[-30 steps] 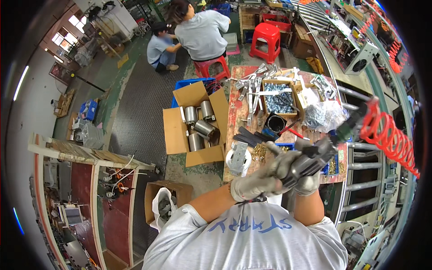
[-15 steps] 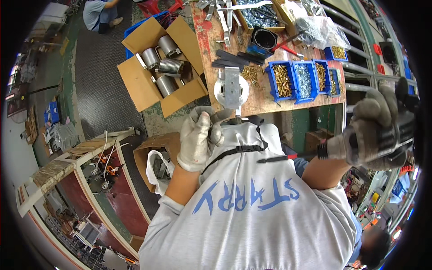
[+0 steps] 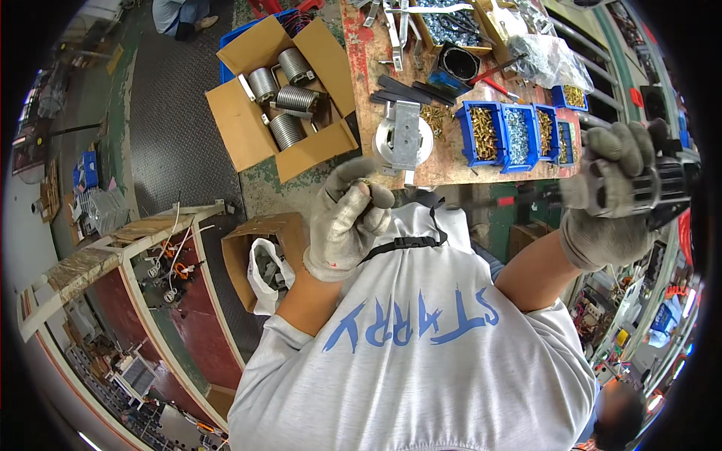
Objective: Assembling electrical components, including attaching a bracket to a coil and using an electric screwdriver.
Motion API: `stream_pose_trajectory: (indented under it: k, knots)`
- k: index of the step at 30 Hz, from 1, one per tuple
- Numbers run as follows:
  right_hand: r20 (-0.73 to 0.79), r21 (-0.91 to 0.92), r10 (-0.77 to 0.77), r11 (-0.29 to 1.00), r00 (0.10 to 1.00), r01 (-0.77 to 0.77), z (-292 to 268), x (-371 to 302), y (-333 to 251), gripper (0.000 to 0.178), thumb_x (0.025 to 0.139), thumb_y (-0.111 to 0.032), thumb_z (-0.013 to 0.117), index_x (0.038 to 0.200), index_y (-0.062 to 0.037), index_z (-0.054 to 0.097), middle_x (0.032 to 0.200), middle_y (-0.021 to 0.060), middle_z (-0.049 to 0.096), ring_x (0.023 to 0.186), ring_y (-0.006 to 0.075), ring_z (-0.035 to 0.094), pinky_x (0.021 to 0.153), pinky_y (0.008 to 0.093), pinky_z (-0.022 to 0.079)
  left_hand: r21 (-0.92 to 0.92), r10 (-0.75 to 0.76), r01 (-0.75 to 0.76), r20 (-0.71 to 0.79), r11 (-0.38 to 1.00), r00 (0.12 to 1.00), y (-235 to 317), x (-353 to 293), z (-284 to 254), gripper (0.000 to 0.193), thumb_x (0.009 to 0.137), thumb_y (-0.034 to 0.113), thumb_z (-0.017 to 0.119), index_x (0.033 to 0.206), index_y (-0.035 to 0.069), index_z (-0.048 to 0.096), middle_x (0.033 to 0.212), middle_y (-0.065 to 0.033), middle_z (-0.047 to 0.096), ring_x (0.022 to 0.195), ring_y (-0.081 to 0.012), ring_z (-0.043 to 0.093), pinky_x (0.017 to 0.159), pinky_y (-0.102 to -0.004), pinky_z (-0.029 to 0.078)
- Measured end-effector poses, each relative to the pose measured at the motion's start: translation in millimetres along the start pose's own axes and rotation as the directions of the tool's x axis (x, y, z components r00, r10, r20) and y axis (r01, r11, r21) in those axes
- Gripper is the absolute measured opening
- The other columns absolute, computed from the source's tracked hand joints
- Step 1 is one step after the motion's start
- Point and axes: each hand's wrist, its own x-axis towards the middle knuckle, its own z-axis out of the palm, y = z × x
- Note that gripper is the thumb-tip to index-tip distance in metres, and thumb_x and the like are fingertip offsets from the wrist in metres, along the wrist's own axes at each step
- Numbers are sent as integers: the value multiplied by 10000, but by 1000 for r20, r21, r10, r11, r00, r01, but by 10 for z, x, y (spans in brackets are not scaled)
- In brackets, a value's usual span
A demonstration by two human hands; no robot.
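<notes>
My right hand (image 3: 613, 199), in a grey-white work glove, is wrapped round a dark power screwdriver (image 3: 654, 188); its long bit points left and is blurred by motion. In front of my chest, my left hand (image 3: 350, 222), also gloved, is closed in a pinch. A tiny brassy speck shows at its fingertips, too small to name. Just beyond that hand, at the bench's near edge, lies a round pale metal part (image 3: 385, 143) with a flat grey metal bracket (image 3: 407, 137) across it. Loose brass screws (image 3: 434, 119) are scattered beside it.
Blue bins (image 3: 481, 135) of screws and nuts line the wooden bench (image 3: 383, 64), with black strips (image 3: 402, 92) and a red-handled tool (image 3: 496, 84) behind. An open carton (image 3: 241, 146) of coiled metal cylinders stands left; a smaller carton (image 3: 239, 263) sits below. A person (image 3: 183, 15) crouches far left.
My left hand has risen slightly and moved right, toward the bench. The screwdriver in my right hand has swung, its bit now higher and further right. The view has shifted a little.
</notes>
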Motion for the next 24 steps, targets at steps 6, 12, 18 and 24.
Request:
stream_pose_trajectory:
  k: [6,12,18,24]
  knots:
    - [3,88,-411,908,912,409,83,104,90,301,871,-241,602,969,42,574,819,108,625,663,205,635,795,359,528,24,94,-96,64,995,994,104,-48,-11,263,950,185,606,1187,71,617,905,-84,701,517,-67,422,515,-230,349]
    - [143,262,-318,925,937,274,110,176,113,205,815,-167,639,938,-11,586,720,34,610,577,134,585,654,289,495,-67,36,-28,119,997,992,104,-69,-18,323,867,152,719,1150,32,620,921,-152,688,614,-129,569,562,-275,450]
    - [143,437,-340,864,930,249,294,58,214,169,759,-92,676,907,-63,599,621,-40,595,491,62,534,513,220,462,50,39,-45,117,998,992,125,-139,97,346,849,131,731,1158,15,630,927,-138,698,594,-121,559,542,-271,447]
    - [108,-124,-232,962,967,245,273,-66,104,177,750,-163,734,882,-179,617,686,-67,568,652,70,506,690,210,444,109,-2,-5,58,994,998,110,-176,196,348,845,148,738,1141,-3,633,895,-171,685,658,-155,622,575,-297,511]
